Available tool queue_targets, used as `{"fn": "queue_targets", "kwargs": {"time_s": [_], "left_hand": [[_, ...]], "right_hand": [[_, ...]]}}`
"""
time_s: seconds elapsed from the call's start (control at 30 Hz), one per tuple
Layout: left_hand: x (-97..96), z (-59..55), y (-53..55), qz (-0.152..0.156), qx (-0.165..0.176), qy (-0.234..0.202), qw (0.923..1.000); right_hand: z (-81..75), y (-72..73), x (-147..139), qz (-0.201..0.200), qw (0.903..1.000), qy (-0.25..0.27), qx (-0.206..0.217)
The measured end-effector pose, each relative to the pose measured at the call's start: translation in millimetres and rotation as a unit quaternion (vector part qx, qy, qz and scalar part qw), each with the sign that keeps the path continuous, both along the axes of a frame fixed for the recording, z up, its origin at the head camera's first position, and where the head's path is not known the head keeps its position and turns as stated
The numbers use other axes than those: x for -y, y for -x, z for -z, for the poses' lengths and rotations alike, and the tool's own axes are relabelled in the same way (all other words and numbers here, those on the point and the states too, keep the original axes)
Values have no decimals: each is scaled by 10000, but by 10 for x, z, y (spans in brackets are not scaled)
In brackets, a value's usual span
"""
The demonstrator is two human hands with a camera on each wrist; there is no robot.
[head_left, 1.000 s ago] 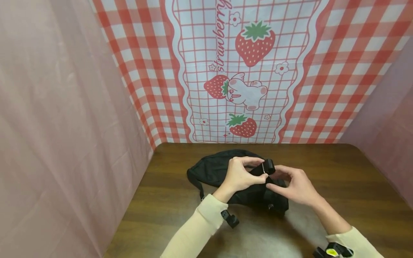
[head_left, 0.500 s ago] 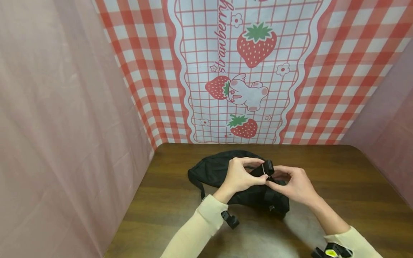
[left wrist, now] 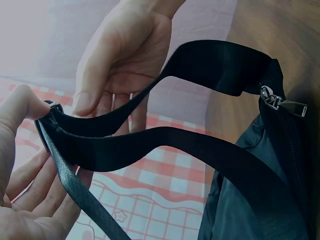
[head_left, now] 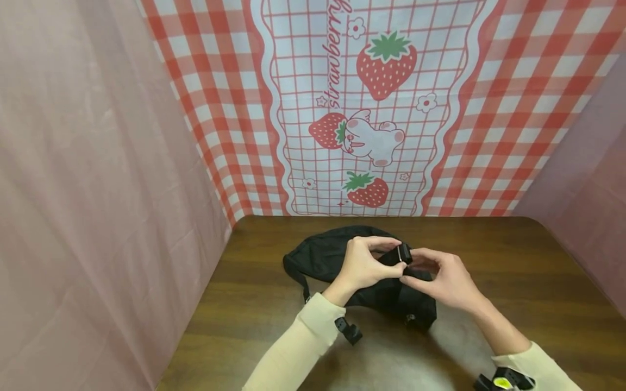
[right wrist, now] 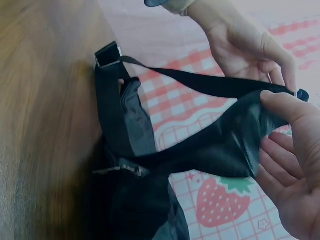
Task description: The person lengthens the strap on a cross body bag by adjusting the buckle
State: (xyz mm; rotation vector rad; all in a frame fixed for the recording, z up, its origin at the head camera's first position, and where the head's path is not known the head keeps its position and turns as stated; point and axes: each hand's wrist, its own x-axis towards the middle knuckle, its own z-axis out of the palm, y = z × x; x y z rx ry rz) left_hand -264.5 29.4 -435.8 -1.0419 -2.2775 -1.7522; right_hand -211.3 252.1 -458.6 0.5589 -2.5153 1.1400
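A black fabric bag [head_left: 320, 255] with a long webbing strap [left wrist: 112, 152] lies on the table. My left hand [head_left: 364, 265] holds the strap's slider buckle [head_left: 401, 253] between thumb and fingertips, raised over the bag's right part. Just right of it, my right hand [head_left: 450, 279] pinches the strap with its thumb [right wrist: 277, 102] on top and fingers behind. Two strap runs stretch from the hands to the bag in the left wrist view. A silver zipper pull [left wrist: 292, 107] hangs at the bag's edge. At the strap's other end is a metal-edged loop [right wrist: 107, 55].
The brown wooden table [head_left: 230, 336] has rounded back corners. Behind it hangs a red-and-white checked strawberry cloth [head_left: 313, 190]. Pink curtains [head_left: 98, 190] close in both sides. Each wrist carries a small black camera mount [head_left: 348, 331].
The strap loop standing out past the slider has shrunk and flattened. My right hand has shifted slightly left, closer to the slider; the left hand holds nearly still.
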Motion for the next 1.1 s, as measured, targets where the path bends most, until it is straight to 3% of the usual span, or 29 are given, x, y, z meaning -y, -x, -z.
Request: {"fn": "queue_targets", "kwargs": {"time_s": [0.2,0.4,0.77,0.93,1.1], "left_hand": [[13,-22,-11,5,69,48,10000],[19,-7,-1,-59,11,43,10000],[25,29,-13,-154,-119,138,9997],[21,33,-18,41,-2,117,9999],[23,28,-28,366,246,-144,9989]], "right_hand": [[-40,-19,84,276,9994,29,-223],[-62,-33,91,258,9986,-97,-460],[-5,-73,-2,331,9957,-745,-433],[-32,-44,13,-204,9985,-160,-481],[-142,-47,20,-285,9972,484,-491]]}}
